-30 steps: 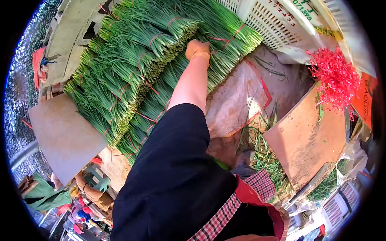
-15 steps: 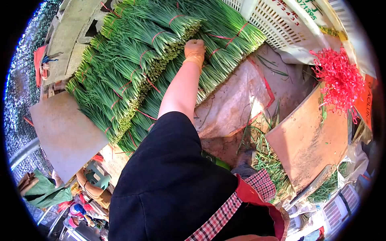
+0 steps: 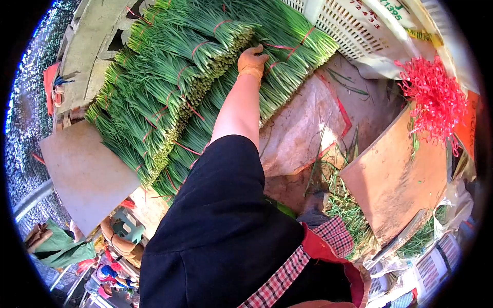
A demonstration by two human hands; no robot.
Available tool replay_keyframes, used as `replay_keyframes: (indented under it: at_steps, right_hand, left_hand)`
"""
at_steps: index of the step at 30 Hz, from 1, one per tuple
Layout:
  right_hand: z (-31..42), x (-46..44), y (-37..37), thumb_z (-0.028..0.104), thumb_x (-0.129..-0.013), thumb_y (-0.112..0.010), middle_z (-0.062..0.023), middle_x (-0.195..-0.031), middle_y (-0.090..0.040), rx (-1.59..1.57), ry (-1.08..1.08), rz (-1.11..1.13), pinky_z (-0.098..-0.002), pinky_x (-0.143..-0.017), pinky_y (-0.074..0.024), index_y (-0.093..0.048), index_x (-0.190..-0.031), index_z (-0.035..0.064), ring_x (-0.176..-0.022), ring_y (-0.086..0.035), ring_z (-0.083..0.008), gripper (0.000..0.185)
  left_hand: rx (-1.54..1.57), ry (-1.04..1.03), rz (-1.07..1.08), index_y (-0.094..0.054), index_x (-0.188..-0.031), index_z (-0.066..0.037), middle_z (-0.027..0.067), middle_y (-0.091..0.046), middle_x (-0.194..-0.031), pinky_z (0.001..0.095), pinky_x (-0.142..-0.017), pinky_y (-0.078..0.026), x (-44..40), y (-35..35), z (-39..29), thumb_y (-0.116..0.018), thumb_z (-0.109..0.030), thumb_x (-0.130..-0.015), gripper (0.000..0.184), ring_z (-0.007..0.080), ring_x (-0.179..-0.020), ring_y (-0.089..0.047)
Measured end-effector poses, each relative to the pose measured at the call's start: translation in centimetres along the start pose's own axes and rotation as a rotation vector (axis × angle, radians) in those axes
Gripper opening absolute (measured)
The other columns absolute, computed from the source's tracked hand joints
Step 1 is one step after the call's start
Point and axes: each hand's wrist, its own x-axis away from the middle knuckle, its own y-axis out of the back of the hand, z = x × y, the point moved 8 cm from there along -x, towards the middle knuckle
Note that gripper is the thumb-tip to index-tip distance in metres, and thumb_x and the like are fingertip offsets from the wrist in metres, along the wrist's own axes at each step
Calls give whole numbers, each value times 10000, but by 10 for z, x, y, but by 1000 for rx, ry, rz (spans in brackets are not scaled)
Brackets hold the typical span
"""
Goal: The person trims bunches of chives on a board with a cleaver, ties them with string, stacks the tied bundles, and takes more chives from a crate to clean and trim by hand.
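Orange-gloved, the left hand [image 3: 251, 62] touches tied green bunches [image 3: 281, 88]; I cannot tell whether its grip is closed.

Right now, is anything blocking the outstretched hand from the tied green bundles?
Nothing visible is: the left hand lies over the tied green bundles, though its grip is unclear. The white crate stands to one side, out of the way.

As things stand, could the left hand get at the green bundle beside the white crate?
Probably yes: the left hand is close by, nothing visible covers the lower end of the green bundle, and the white crate stands beyond.
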Motion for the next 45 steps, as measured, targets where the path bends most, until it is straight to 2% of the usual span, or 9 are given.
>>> replay_keyframes:
  at_steps: [9,10,13,15,21,26,36,42,45]
  right_hand:
    - [-3,-1,-6,32,-793,-609,-58,-1004,-601,-17,20,21,-230,-782,-445,-532,-1129,-39,-890,-546,-113,352]
    - [-2,-3,-8,32,-793,-609,-57,-1004,-601,-19,27,28,-229,-781,-445,-532,-1128,-39,-889,-546,-112,352]
    - [4,-8,-15,32,-792,-610,-56,-1001,-601,-23,68,52,-228,-779,-445,-532,-1127,-39,-886,-546,-112,352]
    - [14,-14,-26,32,-792,-610,-55,-999,-600,-2,133,106,-228,-778,-446,-532,-1127,-39,-884,-546,-111,351]
    - [16,9,-27,-49,-807,-565,-15,-914,-581,-293,119,-14,-207,-716,-442,-567,-1046,-6,-791,-529,-90,242]
    - [-19,-5,-40,-21,-796,-590,-23,-906,-592,-227,194,57,-204,-709,-451,-561,-1069,-7,-779,-542,-92,275]
    - [12,32,-38,234,-793,-641,-98,-854,-651,249,172,-198,-266,-748,-464,-597,-1087,42,-802,-583,-85,354]
    - [7,35,-53,300,-794,-611,-110,-975,-645,408,191,-144,-288,-799,-477,-595,-1116,82,-885,-616,-190,389]
    - [50,71,-70,280,-785,-612,-132,-1074,-604,306,496,-277,-280,-796,-476,-501,-1233,89,-891,-601,-198,499]
  left_hand:
    - [322,146,149,-655,-833,34,84,-664,-827,282,-510,-481,42,-13,0,-642,-103,-776,149,126,-584,-569]
    - [-257,48,342,-663,-854,-3,70,-669,-822,282,-508,-478,90,-24,-41,-598,-140,-808,158,121,-553,-559]
    - [-180,-268,1258,-674,-754,-26,138,-659,-774,335,-655,-500,251,-101,-53,-586,-163,-768,163,200,-721,-638]
    - [-369,-353,1347,-620,-987,-7,177,-646,-841,358,-740,-487,310,-121,-34,-640,-164,-701,326,288,-805,-628]
    - [-510,-435,628,-580,-1018,5,182,-630,-766,363,-688,-489,230,-103,-93,-642,-229,-715,388,306,-756,-615]
    - [-168,-675,578,-638,-838,3,139,-608,-660,324,-587,-452,237,-113,-217,-644,-291,-748,307,207,-627,-592]
    - [507,-244,910,-631,-786,-41,23,-621,-724,246,-529,-419,258,-197,-250,-594,-256,-855,229,90,-619,-551]
    - [142,-206,836,-597,-698,-5,68,-589,-602,228,-467,-417,273,-140,-254,-586,-172,-771,182,116,-525,-537]
    - [-160,-341,1248,-568,-623,-4,60,-573,-568,238,-465,-411,388,-106,-229,-549,-158,-780,221,115,-500,-525]
